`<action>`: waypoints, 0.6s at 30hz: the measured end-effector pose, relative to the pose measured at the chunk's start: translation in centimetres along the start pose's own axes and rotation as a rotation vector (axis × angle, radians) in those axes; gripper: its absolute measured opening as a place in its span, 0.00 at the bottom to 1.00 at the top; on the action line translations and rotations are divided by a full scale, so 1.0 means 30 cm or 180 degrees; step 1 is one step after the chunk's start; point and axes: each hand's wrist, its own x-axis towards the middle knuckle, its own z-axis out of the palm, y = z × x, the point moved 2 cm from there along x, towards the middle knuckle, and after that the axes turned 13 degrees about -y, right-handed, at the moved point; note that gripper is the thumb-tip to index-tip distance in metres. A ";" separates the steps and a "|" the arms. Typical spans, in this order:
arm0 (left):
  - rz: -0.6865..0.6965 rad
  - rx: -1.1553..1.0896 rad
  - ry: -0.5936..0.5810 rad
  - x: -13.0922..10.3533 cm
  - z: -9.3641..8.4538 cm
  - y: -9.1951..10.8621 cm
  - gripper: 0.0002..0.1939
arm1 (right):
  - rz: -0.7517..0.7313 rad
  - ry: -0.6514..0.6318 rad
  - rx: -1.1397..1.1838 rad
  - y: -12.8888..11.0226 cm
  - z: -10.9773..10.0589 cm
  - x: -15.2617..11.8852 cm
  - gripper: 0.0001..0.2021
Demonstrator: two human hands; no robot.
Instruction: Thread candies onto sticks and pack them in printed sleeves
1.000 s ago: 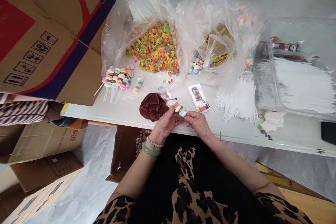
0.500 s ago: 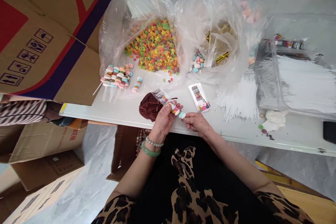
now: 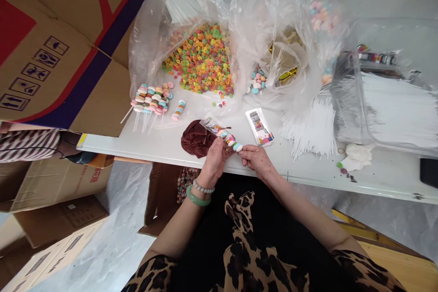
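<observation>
A candy stick (image 3: 236, 146) of pastel pieces lies partly inside a clear printed wrapper (image 3: 212, 126). My left hand (image 3: 216, 155) is closed round the wrapper and the candy near its middle. At the lower right end, my right hand (image 3: 255, 159) pinches the candy stick beside the last white piece. A brown cloth (image 3: 195, 139) lies on the table under the wrapper's upper end. To the right of the hands is a stack of printed wrappers (image 3: 259, 127). Several finished-looking candy sticks (image 3: 152, 99) and one separate candy stick (image 3: 179, 110) sit at the left.
Behind the hands are a plastic bag of ring candies (image 3: 205, 61) and another bag (image 3: 273, 18) with pastel candies (image 3: 257, 79) at its mouth. White sticks (image 3: 315, 125) and a clear tub (image 3: 393, 139) stand right. A large carton (image 3: 82, 77) borders the left; the table edge (image 3: 164, 159) is near.
More of the candy stick's pieces show above my left hand, whose fingers have drawn in lower. The wrapper has shifted slightly to the right. My right hand keeps its pinch.
</observation>
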 end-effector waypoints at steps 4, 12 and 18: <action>0.0450 0.0863 0.0568 -0.010 -0.039 0.006 0.16 | 0.0043 0.0033 -0.0096 0.003 -0.010 0.002 0.12; 0.0381 0.0796 0.0833 0.004 -0.053 0.001 0.12 | -0.0175 0.0165 -0.0826 0.030 -0.018 0.008 0.09; 0.0353 0.0826 0.0899 0.011 -0.051 0.026 0.08 | -0.0452 0.0441 -0.1478 0.026 -0.040 0.017 0.08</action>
